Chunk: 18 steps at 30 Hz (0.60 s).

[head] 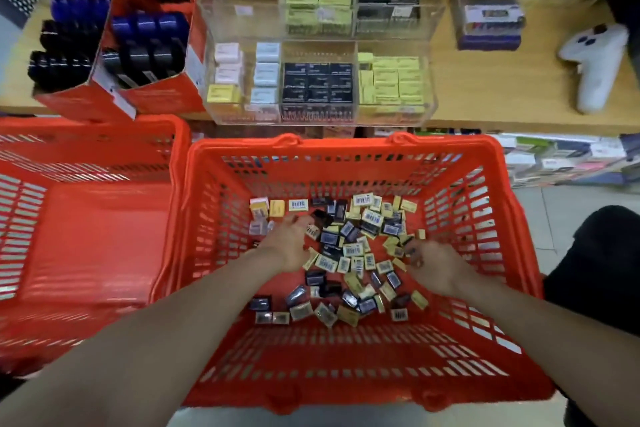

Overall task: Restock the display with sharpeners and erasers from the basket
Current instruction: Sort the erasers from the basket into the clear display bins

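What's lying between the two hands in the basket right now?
Head view: between the left hand and right hand, the basket floor holds a loose pile of small boxes, yellow and black, many barcode-side up.

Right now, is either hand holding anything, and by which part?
Cannot be told. Both the left hand and right hand are curled down among the small boxes in the basket; any grip is hidden.
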### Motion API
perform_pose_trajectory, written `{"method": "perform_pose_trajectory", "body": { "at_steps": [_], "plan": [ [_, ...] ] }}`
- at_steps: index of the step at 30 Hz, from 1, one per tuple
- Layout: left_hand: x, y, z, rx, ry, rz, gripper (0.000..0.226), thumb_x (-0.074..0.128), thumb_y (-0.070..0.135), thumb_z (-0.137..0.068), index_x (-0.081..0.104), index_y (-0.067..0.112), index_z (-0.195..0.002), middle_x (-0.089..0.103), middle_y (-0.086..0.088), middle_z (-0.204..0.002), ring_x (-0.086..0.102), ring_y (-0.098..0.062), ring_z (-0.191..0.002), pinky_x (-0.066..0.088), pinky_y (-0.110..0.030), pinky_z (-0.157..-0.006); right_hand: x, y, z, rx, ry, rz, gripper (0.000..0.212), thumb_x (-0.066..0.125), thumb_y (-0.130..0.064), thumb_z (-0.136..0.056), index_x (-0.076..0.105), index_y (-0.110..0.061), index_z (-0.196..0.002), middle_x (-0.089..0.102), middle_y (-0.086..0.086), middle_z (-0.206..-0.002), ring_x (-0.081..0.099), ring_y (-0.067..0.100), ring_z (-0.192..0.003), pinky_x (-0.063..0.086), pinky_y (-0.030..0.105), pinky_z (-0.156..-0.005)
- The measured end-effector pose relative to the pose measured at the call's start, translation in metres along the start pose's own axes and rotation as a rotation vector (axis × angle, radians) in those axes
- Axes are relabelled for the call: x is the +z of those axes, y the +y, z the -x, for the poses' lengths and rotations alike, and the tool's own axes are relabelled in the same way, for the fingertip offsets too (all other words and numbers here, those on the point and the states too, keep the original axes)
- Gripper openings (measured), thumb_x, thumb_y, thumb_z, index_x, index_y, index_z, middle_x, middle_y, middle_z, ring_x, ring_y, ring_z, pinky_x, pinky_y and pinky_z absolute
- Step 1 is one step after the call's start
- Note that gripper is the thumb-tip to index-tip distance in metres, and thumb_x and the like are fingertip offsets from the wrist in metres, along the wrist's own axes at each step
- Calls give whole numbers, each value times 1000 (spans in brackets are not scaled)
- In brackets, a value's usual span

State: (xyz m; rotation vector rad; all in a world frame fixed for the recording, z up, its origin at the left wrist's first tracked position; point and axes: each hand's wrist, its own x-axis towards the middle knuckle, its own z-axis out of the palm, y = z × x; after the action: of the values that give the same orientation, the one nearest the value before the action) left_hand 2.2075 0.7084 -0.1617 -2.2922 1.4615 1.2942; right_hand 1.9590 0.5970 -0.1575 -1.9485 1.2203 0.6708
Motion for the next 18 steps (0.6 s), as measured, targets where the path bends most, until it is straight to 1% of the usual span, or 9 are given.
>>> {"method": "perform_pose_trajectory", "body": {
  "at_steps": [1,3,5,7,10,12,14,16,18],
  "plan": [
    [2,-5,-7,-8,19,13,67,62,17,-95,28,23,-152,24,-11,-155,43,-30,-133,38,-35,-106,8,-1,-5,-3,-9,-30,35,56,-13,-96,58,-14,-130,61,0,-101,60,16,-92,45,15,-69],
    [7,-11,-18,11,69,11,67,66,19,-93,30,24,-150,32,-9,-147,46,-27,-128,39,-35,-104,22,-4,-11,-6,-22,-56,40,55,-14,-97,52,-12,-137,61,3,-114,61,20,-105,49,24,-79],
    [14,-11,-25,52,107,-38,66,68,25,-92,33,27,-148,33,-7,-146,40,-27,-132,39,-38,-106,32,-11,-14,-23,-11,-62,45,58,-16,-97,47,-15,-141,59,5,-130,59,21,-113,52,30,-90],
    [23,-4,-33,104,100,-80,62,67,32,-92,36,30,-146,29,-6,-146,38,-28,-132,41,-41,-107,39,-16,-20,-57,21,-88,47,61,-18,-95,48,-20,-141,57,3,-135,58,19,-118,51,33,-95],
    [42,11,-39,111,76,-40,57,68,28,-92,41,30,-143,22,-6,-146,38,-29,-130,43,-38,-106,41,-21,-29,-72,41,-64,41,62,-21,-94,53,-26,-133,60,2,-125,63,19,-100,55,41,-86],
    [55,14,-40,112,140,-32,56,69,11,-89,45,25,-138,24,-7,-138,36,-30,-127,43,-38,-100,36,-26,-35,-79,107,-57,36,63,-18,-92,58,-25,-127,59,2,-124,65,19,-93,56,38,-80],
    [67,10,-39,128,185,-63,51,67,1,-86,50,19,-130,26,-9,-140,33,-33,-130,45,-40,-99,31,-31,-38,-93,193,-63,34,64,-16,-91,60,-23,-123,55,2,-124,64,18,-89,55,33,-77],
    [77,0,-36,124,194,-42,48,67,2,-88,50,18,-130,27,-7,-146,30,-31,-134,43,-39,-105,27,-35,-41,-126,246,-31,35,64,-18,-91,58,-23,-125,49,0,-126,59,15,-83,51,27,-70],
    [81,-13,-31,97,218,59,44,67,10,-91,51,22,-130,33,-2,-145,34,-25,-132,39,-34,-107,26,-36,-47,-172,263,15,39,62,-22,-93,53,-23,-131,45,-1,-130,56,15,-88,49,26,-72]
  ]
}}
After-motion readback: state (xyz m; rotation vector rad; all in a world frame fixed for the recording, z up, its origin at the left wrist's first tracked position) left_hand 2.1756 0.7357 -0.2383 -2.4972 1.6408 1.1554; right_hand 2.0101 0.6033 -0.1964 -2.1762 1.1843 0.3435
